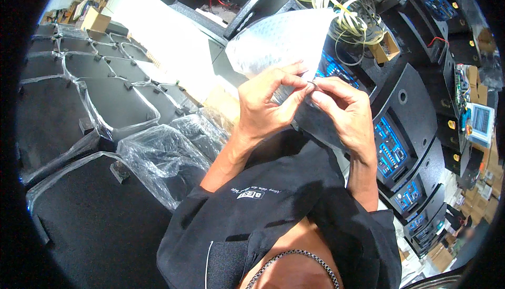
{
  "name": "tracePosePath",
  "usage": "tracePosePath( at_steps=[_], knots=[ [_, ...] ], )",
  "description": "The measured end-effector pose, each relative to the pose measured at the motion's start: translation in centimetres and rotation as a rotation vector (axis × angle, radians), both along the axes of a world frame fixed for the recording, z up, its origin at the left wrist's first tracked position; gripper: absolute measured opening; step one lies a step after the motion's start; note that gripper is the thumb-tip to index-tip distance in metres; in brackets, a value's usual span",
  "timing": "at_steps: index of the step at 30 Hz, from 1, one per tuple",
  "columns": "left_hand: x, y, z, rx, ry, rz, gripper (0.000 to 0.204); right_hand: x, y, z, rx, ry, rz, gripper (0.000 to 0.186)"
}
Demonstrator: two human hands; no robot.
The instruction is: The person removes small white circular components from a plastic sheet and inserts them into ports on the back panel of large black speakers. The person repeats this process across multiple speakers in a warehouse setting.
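Observation:
My left hand (265, 105) and my right hand (348, 111) meet in front of my chest, thumbs and fingertips pinched close together. A tiny dark, thin piece (312, 85) shows between the fingertips; its kind is too small to make out. Just beyond the fingers is a whitish translucent plastic bag (279, 41), its lower edge running down to my left hand. Whether the fingers also grip the bag is hidden. Under the hands lies a black cabinet with a blue panel (332, 68), partly covered by the bag.
Black cabinets (121, 97) edged with clear film (163, 155) fill the left side. More cabinets with blue panels (390, 147) line the right. A coil of pale yellow strapping (350, 18) and a small carton (386, 48) lie ahead. Another person (468, 241) is at far right.

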State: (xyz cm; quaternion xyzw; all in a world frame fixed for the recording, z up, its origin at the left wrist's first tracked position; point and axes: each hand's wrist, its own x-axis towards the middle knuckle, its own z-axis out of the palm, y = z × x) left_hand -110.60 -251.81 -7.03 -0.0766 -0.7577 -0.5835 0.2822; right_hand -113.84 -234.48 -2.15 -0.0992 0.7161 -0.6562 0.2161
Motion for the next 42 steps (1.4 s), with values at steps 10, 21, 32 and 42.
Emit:
tracePosePath(
  at_steps=[10, 21, 32, 42],
  knots=[
    [1.2, -0.5, -0.5, -0.056, 0.173, 0.225, 0.020, 1.0, -2.2, -0.1, 0.001, 0.002, 0.003, 0.021],
    [0.8, -0.1, -0.1, -0.015, 0.162, 0.206, 0.020, 0.9, -2.3, 0.0, -0.014, 0.066, -0.015, 0.020],
    [0.2, 0.2, 0.3, -0.037, 0.152, 0.201, 0.020, 0.5, -2.0, 0.1, -0.040, 0.076, -0.037, 0.018],
    [-0.3, 0.4, -0.4, -0.247, 0.063, 0.138, 0.015, -0.3, -0.9, -0.6, -0.013, 0.009, -0.048, 0.018]
  ],
)
